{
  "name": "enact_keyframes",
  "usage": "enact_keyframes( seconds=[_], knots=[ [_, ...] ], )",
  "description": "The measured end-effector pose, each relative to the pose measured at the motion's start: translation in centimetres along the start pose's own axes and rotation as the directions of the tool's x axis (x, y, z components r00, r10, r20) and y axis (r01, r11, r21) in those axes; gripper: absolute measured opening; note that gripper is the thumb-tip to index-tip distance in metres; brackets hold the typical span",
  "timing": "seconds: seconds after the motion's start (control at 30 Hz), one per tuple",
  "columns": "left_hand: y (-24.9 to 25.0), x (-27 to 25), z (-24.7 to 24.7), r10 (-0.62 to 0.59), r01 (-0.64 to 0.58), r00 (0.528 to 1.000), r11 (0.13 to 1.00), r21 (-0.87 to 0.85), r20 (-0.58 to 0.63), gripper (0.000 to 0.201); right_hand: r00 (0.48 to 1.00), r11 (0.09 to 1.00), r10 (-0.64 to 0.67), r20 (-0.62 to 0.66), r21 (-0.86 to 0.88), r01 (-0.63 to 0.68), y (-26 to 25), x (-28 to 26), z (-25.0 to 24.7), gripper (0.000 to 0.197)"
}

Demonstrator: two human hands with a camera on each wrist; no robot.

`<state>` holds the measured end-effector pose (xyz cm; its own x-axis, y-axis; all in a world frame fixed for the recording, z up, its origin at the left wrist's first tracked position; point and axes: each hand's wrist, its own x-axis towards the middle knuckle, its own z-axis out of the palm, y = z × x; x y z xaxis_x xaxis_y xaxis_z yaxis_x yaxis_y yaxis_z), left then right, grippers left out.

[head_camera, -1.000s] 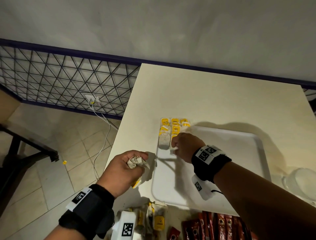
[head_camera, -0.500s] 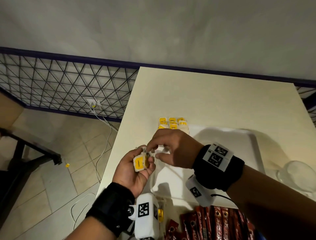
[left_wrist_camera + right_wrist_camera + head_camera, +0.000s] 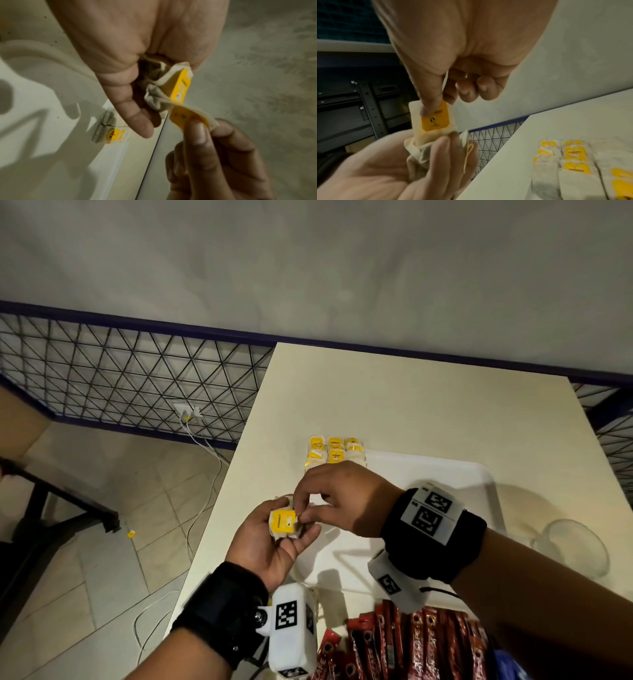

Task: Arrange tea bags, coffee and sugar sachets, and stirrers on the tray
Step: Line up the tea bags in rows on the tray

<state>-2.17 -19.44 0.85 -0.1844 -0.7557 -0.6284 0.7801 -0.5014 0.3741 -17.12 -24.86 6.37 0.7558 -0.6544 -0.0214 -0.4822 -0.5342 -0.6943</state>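
1. The right hand pinches one tea bag between thumb and forefinger at its yellow-labelled end, its other fingers curled in.
2. The left hand lies palm up beneath, fingers loosely curled round a crumpled clutch of bags, just off the near left corner of the tray.
3. These bags look feather-light, soft and easily torn; the strings may tangle. I judge the stiffer labelled end the best hold, drawn out gently.
4. The left wrist view alone shows the paper bunched and twisted between the two hands.
5. The right wrist view alone shows a loose string over the left fingers.
6. Only the head view shows the laid rows of bags at the tray's far left corner, the red sachets and the glass bowl on the worktop.
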Motion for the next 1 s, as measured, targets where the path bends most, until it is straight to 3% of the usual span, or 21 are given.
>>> enact_keyframes(
  seconds=[0.1,0.23,0.3,0.4,0.5,0.6,0.7,0.73,0.77,1.0],
  knots=[
    [0.0,0.0,-0.4,0.009,-0.006,0.998,0.999,0.052,-0.069,0.020,0.999,0.997,0.047,-0.013,0.061,-0.047,-0.3,-0.3,-0.9,0.004],
    [0.4,0.0,-1.3,0.001,0.005,0.995,0.998,0.055,-0.097,0.018,0.986,0.954,0.159,-0.049,0.264,-0.141,-0.7,-0.5,-2.0,0.011],
    [1.3,-0.3,-2.0,0.060,-0.052,0.995,0.994,0.096,-0.081,0.016,0.977,0.940,0.206,-0.063,0.289,-0.179,-0.5,-0.5,-2.4,0.012],
    [2.9,-1.2,-2.4,0.214,-0.212,0.977,0.932,0.293,0.026,0.025,0.957,0.932,0.273,-0.096,0.273,-0.239,0.0,-0.4,-2.6,0.010],
    [3.9,-2.0,-1.6,0.291,-0.334,0.943,0.795,0.507,0.165,0.018,0.946,0.929,0.313,-0.082,0.232,-0.287,0.5,-0.2,-2.7,0.011],
    [3.6,-2.0,-0.4,0.364,-0.462,0.882,0.549,0.696,0.298,0.010,0.945,0.936,0.320,-0.071,0.175,-0.304,0.6,0.3,-2.6,0.009],
    [3.1,-1.2,0.0,0.369,-0.481,0.851,0.265,0.835,0.373,0.015,0.945,0.938,0.316,-0.085,0.177,-0.298,0.6,0.8,-2.2,0.006],
    [3.1,-0.9,-0.1,0.380,-0.475,0.845,0.212,0.854,0.376,0.018,0.944,0.938,0.315,-0.097,0.183,-0.295,0.7,1.0,-2.0,0.006],
    [3.1,-0.7,-0.1,0.392,-0.462,0.846,0.197,0.865,0.362,0.019,0.942,0.938,0.317,-0.113,0.186,-0.293,0.8,1.2,-2.0,0.005],
    [5.0,-0.1,-2.4,0.436,-0.354,0.877,0.306,0.884,0.200,0.023,0.908,0.921,0.384,-0.169,0.142,-0.363,3.6,3.5,-1.7,0.006]
  ],
)
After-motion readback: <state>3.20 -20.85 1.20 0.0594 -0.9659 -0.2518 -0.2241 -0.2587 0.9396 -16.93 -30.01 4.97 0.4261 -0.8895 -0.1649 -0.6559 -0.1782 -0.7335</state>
